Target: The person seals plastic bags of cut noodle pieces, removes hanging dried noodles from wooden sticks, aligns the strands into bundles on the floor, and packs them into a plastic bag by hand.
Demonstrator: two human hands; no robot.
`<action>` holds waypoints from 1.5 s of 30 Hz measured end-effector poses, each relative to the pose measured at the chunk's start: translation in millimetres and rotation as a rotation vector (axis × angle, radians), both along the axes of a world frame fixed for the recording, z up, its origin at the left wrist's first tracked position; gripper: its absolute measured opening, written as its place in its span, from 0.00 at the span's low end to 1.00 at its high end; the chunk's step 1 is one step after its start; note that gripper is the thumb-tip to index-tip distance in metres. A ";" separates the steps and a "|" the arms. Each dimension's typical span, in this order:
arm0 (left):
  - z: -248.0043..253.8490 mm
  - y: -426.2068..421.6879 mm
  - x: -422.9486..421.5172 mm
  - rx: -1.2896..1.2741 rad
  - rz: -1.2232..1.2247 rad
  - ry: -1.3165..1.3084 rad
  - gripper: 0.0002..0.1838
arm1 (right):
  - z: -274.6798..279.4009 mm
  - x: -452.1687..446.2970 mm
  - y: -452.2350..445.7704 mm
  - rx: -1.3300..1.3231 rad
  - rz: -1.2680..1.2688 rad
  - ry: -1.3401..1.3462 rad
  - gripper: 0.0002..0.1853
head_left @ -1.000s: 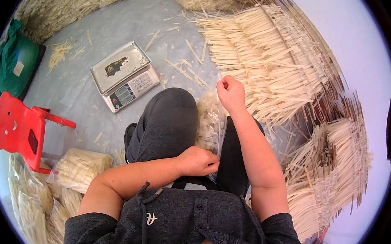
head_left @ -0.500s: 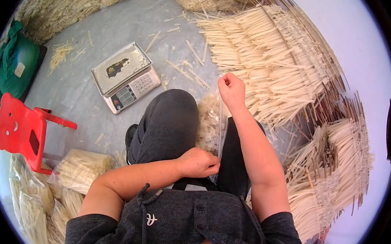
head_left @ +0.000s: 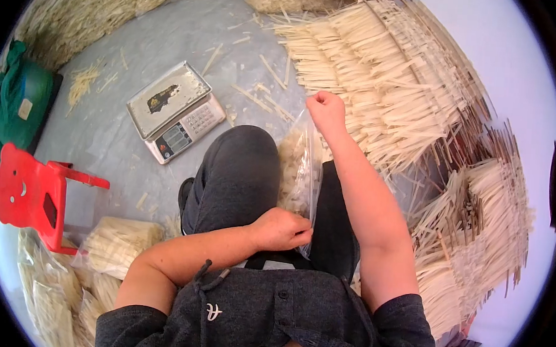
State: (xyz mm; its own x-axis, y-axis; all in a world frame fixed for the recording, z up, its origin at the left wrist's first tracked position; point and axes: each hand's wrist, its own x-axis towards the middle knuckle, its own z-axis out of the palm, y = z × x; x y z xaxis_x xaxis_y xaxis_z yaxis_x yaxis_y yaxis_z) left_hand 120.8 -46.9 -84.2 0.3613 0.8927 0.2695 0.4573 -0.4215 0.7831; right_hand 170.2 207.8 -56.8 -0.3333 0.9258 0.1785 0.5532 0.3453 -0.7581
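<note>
Grey floor [head_left: 165,48] scattered with pale strips [head_left: 84,84], a clear bag [head_left: 298,174] stretched between two hands.
The bag, partly filled with pale pieces, lies between the person's legs; the right hand [head_left: 326,111] pinches the far end of its edge, and the left hand [head_left: 281,229] pinches the near end, thumb and fingers pressed together in each grip. Left of the bag and apart from it, a weighing scale [head_left: 175,113] sits on the floor, its tray bearing a dark patch; a red chair [head_left: 30,192] stands farther left, near packed bundles in plastic [head_left: 123,246]. Stacked long pale strips [head_left: 383,85] spread along the right side.
</note>
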 end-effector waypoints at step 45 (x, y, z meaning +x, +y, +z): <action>-1.5 2.2 -1.4 -0.029 -0.012 -0.035 0.15 | -2.7 16.6 -33.5 -0.400 0.019 0.388 0.08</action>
State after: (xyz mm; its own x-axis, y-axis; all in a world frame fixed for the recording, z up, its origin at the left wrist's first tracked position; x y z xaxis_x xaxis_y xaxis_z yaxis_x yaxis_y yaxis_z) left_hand 119.4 -44.6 -85.7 0.3625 0.8961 0.2563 0.4245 -0.4036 0.8105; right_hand 186.8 174.4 -59.5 -0.3303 0.9411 -0.0727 0.2043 -0.0039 -0.9789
